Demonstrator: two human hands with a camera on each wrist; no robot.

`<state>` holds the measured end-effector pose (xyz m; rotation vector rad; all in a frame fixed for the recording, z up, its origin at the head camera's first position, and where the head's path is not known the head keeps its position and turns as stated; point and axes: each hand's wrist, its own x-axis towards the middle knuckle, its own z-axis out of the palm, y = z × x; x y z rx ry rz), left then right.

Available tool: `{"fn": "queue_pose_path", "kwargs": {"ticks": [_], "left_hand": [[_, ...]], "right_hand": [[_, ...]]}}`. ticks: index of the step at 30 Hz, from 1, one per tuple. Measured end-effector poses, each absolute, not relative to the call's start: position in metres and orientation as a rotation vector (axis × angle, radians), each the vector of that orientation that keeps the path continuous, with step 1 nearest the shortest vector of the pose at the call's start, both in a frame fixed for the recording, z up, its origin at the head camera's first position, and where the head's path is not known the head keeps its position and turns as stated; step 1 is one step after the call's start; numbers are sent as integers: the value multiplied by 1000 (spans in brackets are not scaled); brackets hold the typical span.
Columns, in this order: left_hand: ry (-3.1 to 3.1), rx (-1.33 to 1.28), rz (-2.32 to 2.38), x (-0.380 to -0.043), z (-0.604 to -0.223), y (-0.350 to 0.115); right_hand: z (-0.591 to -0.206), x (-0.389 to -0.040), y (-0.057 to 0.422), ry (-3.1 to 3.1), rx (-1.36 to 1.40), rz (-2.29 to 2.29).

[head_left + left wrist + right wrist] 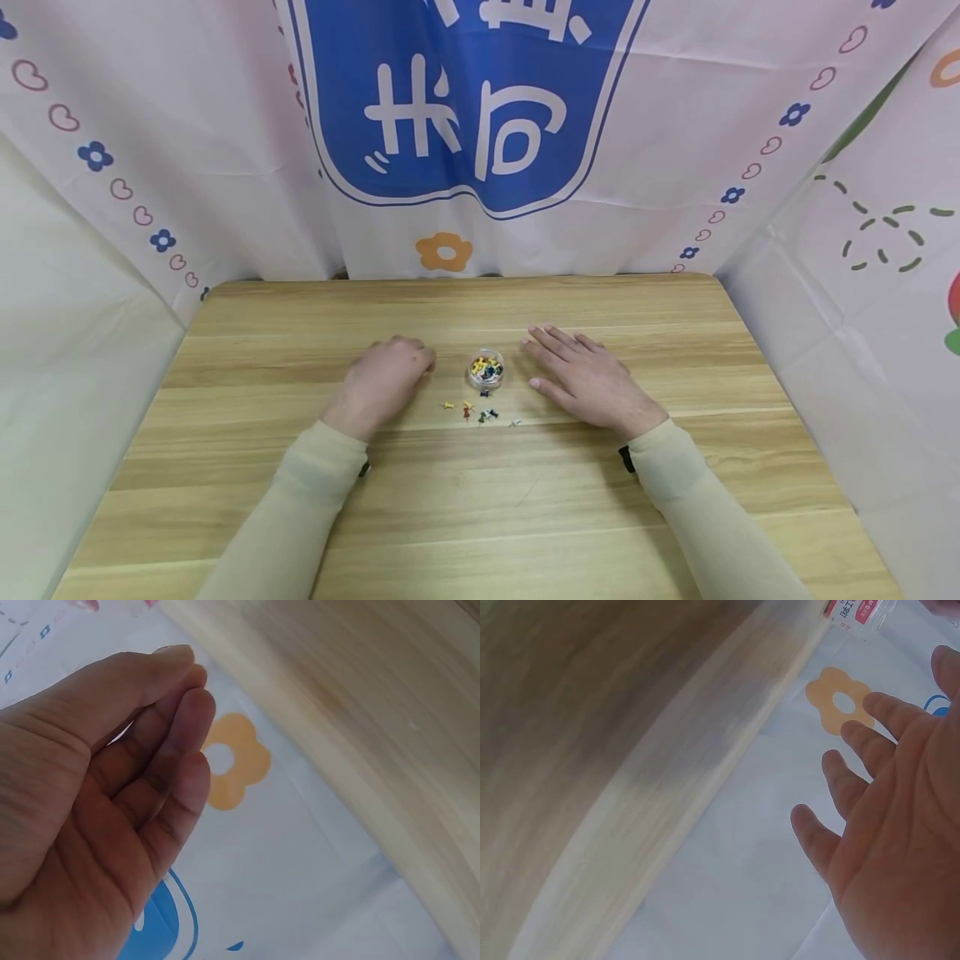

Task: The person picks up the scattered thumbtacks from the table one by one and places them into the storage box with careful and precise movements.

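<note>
A small round clear tub (486, 369) of mixed-colour push pins stands on the table between the hands. In front of it lie several loose push pins, among them a red pin (467, 413), a green pin (482, 419) and a white pin (516, 422). Left of the tub is my left hand (382, 379), blurred in the head view. Its fingers bend loosely in the left wrist view, with the thumb near the index fingertip and nothing seen between them. My right hand (588, 379), palm down with fingers spread, is to the tub's right and touches no pin.
The wood-grain table (465, 517) has its far edge against a white printed curtain (637, 208). More cloth hangs along the left and right sides. A red and white label shows on the clear tub in the right wrist view.
</note>
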<state>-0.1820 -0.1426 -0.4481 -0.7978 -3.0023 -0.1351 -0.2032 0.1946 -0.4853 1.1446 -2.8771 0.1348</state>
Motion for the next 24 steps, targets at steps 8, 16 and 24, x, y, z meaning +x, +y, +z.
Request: {"fn": "queue_pose_path", "kwargs": {"ticks": [8,16,24], "left_hand": [[-2948,-838,-107,-185,-444,-124],[-2910,-905,-121,-189,-441,-106],[-2901,-941,-94,-192,-445,-93]], "right_hand": [[-485,-203,195,-2887,1132,140],[-485,-202,195,-2903,1128,136],[-485,-203,195,-2901,1123,144]]}}
